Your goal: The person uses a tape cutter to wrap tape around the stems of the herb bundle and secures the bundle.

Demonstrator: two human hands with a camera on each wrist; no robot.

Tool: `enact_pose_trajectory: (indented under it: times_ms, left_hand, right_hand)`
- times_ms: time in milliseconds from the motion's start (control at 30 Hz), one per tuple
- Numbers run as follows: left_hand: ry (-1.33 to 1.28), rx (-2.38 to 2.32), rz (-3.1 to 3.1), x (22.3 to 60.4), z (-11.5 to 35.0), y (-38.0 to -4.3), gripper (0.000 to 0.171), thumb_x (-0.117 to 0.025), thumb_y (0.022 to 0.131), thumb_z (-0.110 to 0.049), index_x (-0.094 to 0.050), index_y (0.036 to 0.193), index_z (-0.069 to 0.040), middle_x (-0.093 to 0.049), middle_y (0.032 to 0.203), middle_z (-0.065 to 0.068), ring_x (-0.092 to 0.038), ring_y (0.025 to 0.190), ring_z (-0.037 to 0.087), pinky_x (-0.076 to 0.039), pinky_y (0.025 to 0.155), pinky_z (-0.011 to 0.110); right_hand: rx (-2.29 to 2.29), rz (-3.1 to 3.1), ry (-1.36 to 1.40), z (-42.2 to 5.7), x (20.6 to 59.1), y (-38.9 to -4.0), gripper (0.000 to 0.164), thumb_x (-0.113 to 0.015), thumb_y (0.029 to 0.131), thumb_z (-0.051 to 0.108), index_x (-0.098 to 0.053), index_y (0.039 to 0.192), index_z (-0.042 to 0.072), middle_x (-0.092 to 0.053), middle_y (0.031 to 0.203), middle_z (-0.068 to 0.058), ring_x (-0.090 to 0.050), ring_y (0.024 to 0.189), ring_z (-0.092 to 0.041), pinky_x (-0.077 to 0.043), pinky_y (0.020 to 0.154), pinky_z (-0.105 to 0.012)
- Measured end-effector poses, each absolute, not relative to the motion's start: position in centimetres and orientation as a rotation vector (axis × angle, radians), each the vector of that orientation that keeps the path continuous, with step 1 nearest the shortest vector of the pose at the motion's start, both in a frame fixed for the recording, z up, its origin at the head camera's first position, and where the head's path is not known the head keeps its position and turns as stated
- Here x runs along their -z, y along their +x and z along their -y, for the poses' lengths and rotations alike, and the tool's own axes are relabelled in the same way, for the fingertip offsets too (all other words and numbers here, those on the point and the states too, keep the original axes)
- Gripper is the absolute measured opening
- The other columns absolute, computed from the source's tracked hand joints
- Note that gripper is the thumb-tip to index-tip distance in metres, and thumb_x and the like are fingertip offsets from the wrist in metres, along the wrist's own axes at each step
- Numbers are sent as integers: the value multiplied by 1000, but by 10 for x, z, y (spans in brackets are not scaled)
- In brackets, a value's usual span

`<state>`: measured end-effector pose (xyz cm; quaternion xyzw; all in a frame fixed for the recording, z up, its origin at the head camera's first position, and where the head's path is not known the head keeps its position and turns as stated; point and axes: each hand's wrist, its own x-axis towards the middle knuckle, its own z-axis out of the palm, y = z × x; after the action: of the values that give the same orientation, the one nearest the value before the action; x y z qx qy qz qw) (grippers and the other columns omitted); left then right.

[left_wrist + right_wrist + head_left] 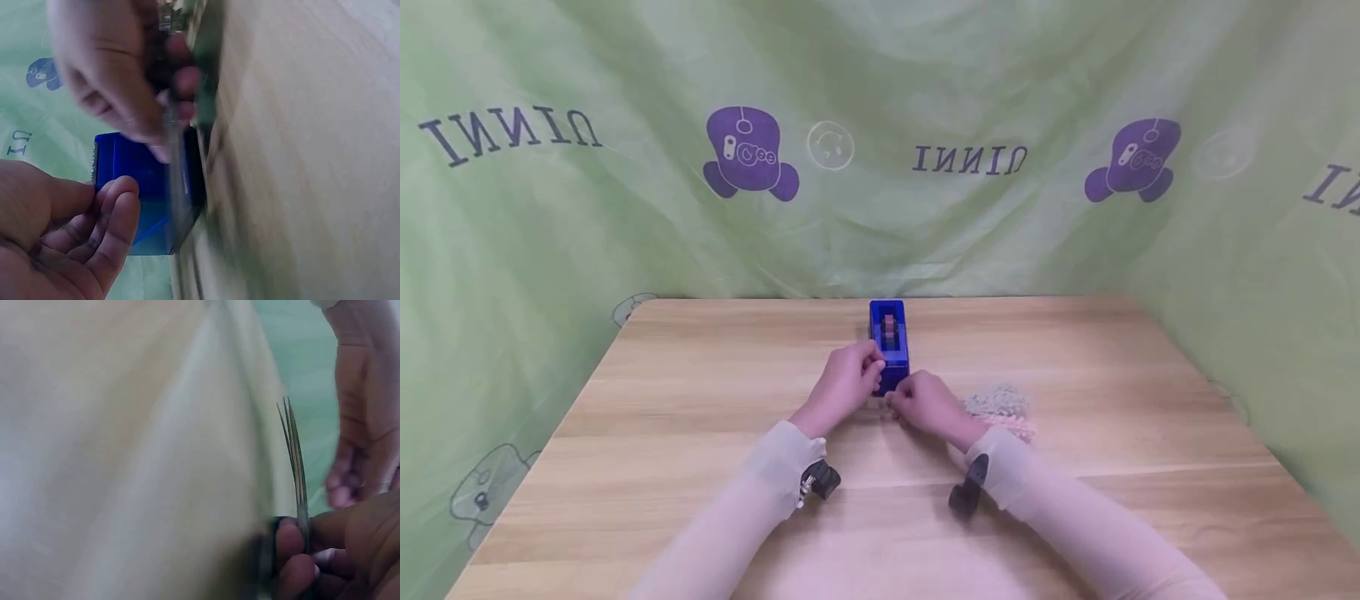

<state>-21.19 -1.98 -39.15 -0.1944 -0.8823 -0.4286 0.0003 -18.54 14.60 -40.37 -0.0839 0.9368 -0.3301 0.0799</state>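
Note:
A blue tape dispenser [896,382] with a roll [889,327] in it stands near the table's far edge. At its toothed cutter, my left hand [847,375] pinches with thumb and forefinger; the clear tape itself is hard to make out. My right hand [928,406] grips a bundle of thin stems [297,459] just in front of the dispenser. Their bare ends stick out beyond the fingertips and blur in the left wrist view. Behind the right wrist, fluffy grey and pink flower-like sprays [1000,404] show, partly covered by the forearm.
The wood-grain table [700,350] spreads around both hands. A green cloth [865,233] with purple printed figures hangs behind it and along both sides. Each wrist carries a small black camera, such as the left wrist camera [823,479].

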Motion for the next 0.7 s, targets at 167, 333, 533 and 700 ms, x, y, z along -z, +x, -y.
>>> enact_pose_trajectory:
  times_ms: [167,333,533,700]
  left_hand:
    - [-614,1322,2786,389,19,-211,7,-61,102,-3,-68,99,-1,-70,82,10,-64,69,14,-54,62,24]
    - [-599,1337,2779,390,19,-211,9,-61,102,-3,-69,103,0,-71,85,12,-65,69,14,-57,63,25]
    - [-580,1345,2745,392,22,-205,12,-60,103,-7,-66,111,1,-70,85,12,-62,67,13,-54,60,25]
    - [-632,1306,2684,389,27,-200,10,-61,103,-11,-66,103,-3,-71,86,10,-60,69,13,-52,62,24]
  right_hand:
    - [991,-2835,-333,-148,389,-185,37,-65,103,19,-71,71,2,-62,58,-1,-47,50,-9,-39,51,-21]
    - [937,-2819,-352,-149,380,-181,36,-64,104,22,-73,75,2,-59,58,2,-46,51,-8,-38,51,-20]
    - [982,-2831,-374,-149,376,-178,28,-67,102,21,-75,83,2,-67,67,-2,-51,57,-10,-43,56,-23]
    - [1029,-2833,-444,-152,372,-176,21,-68,100,15,-76,88,0,-70,73,-4,-55,63,-10,-49,61,-24]
